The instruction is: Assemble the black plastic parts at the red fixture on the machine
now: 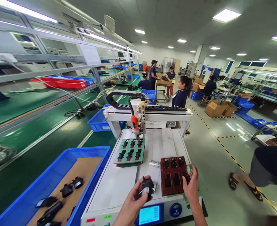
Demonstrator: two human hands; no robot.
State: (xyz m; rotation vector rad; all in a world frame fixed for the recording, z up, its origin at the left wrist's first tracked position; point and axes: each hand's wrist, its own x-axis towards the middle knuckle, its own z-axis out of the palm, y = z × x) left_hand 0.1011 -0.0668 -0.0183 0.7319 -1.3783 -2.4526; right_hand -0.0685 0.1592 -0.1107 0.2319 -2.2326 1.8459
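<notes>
My left hand (135,201) is closed around a black plastic housing (147,188) with a white label, held above the front of the white machine bed. My right hand (192,185) is at the right edge of a dark red fixture (164,190), thumb and fingers apart. It partly covers the lower right slot, so I cannot tell what lies there. Black parts (173,162) fill the fixture's upper row; two lower slots (176,179) look vacant. A green fixture (119,160) with several black parts sits under the screwdriver head (135,123).
At left stands a blue bin (65,153) with several black parts (66,190) on cardboard. A gantry (168,116) spans the machine's back. The front panel has a lit screen (150,215). A person (181,95) is behind the machine; another person's legs (256,179) are at right.
</notes>
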